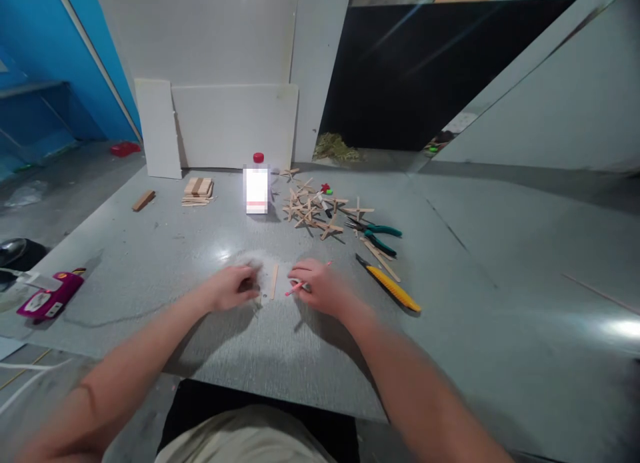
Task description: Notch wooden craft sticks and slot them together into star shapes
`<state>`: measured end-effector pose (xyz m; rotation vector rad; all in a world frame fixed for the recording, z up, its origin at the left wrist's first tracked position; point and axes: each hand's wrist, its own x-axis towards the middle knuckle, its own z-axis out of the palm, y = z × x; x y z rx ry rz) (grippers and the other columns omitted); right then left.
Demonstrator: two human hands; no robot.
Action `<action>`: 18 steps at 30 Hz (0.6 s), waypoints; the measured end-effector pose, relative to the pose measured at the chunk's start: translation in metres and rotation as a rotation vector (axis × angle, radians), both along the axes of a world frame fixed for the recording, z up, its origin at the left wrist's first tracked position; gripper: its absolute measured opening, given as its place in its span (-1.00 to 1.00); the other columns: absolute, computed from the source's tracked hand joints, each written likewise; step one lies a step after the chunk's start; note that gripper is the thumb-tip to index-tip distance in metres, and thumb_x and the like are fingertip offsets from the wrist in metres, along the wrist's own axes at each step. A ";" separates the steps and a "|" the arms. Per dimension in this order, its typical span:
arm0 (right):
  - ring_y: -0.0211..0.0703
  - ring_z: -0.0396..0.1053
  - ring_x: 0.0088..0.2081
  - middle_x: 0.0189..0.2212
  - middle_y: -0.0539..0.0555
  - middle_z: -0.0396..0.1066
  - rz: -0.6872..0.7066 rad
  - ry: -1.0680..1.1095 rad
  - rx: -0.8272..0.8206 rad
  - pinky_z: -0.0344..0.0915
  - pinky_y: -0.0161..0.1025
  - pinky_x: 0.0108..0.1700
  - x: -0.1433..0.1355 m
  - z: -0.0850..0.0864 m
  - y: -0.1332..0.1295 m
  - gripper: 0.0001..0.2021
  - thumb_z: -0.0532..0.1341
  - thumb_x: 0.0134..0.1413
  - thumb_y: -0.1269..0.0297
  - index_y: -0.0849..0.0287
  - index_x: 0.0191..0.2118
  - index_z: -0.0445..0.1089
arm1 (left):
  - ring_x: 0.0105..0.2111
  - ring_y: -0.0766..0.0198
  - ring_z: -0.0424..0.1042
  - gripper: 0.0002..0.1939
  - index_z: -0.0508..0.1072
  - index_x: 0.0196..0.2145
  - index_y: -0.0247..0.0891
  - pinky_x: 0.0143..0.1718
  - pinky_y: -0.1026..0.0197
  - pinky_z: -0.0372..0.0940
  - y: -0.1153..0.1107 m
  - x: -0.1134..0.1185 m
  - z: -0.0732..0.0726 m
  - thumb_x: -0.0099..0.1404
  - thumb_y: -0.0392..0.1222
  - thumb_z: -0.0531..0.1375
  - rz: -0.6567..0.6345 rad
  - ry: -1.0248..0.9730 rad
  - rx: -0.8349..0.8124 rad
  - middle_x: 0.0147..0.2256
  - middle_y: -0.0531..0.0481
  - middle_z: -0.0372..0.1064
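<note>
A single flat wooden stick [275, 281] lies on the grey table [200, 243] between my two hands. On its right, my right hand [313, 285] has its fingers closed round a thin pink pen [296, 288], whose tip points down to the left. To the left of the stick is my left hand [236, 287], its fingers curled and blurred by motion; whether anything small is in them cannot be made out. Beyond my right hand lies a pile of crossed wooden sticks [306, 208].
A bottle with a red cap [258, 157] stands behind my hands. Green-handled pliers [383, 230], a yellow cutter [393, 287] and loose sticks lie to the right. Stacked sticks [199, 188] and a brown bundle [144, 200] are back left; a purple power socket [53, 296] is far left.
</note>
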<state>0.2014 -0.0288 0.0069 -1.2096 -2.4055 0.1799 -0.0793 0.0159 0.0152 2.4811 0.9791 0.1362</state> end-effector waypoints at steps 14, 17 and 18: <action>-0.03 0.40 -0.23 -0.13 0.25 0.54 0.234 -0.088 0.063 0.34 -0.07 -0.17 -0.015 -0.026 0.055 -0.77 0.08 0.34 0.45 0.22 -0.13 0.50 | -0.26 0.22 0.43 -0.71 0.38 0.00 -0.22 -0.20 0.13 0.32 0.094 0.038 -0.012 0.37 -0.09 0.23 0.209 -0.340 0.081 -0.19 -0.04 0.44; -0.04 0.43 -0.24 -0.06 0.23 0.55 0.230 -0.046 0.066 0.39 -0.08 -0.19 -0.008 -0.028 0.053 -0.78 0.10 0.35 0.43 0.18 -0.10 0.51 | -0.26 0.20 0.43 -0.64 0.29 0.07 -0.20 -0.24 0.11 0.34 0.088 0.036 -0.022 0.37 -0.08 0.20 0.277 -0.394 0.076 -0.14 -0.08 0.42; -0.05 0.43 -0.25 -0.05 0.22 0.56 0.237 -0.033 0.069 0.40 -0.09 -0.21 -0.008 -0.028 0.052 -0.78 0.10 0.35 0.43 0.16 -0.09 0.51 | -0.24 0.18 0.43 -0.66 0.29 0.05 -0.19 -0.25 0.11 0.34 0.086 0.035 -0.024 0.38 -0.07 0.20 0.286 -0.400 0.071 -0.14 -0.09 0.42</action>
